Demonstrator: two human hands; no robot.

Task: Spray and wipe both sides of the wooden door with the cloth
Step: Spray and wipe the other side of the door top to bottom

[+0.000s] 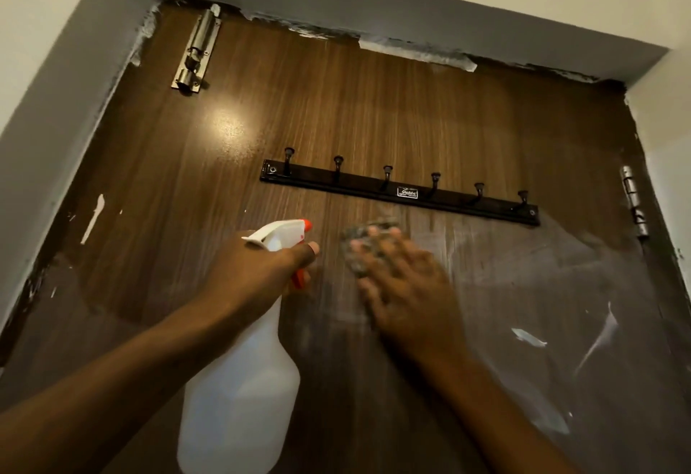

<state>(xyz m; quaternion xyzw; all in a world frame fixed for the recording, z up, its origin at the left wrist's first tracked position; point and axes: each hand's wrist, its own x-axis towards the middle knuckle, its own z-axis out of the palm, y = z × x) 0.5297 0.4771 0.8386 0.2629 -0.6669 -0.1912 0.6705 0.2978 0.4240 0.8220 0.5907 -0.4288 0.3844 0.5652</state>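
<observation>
The dark wooden door (336, 107) fills the view, closed in its frame. My left hand (258, 271) grips the neck of a white spray bottle (243, 391) with an orange trigger and nozzle tip, held upright close to the door. My right hand (404, 279) presses a small grey cloth (359, 245) flat against the door with spread fingers, just below the coat hook rail (400, 191). The hand is blurred by motion. Whitish streaks and a clear film cover the door's lower right part.
A metal sliding bolt (194, 51) sits at the door's upper left. A hinge (633, 200) shows on the right edge. Grey-white walls (56, 99) and the lintel frame the door, with white paint smears along the frame edges and on the wood.
</observation>
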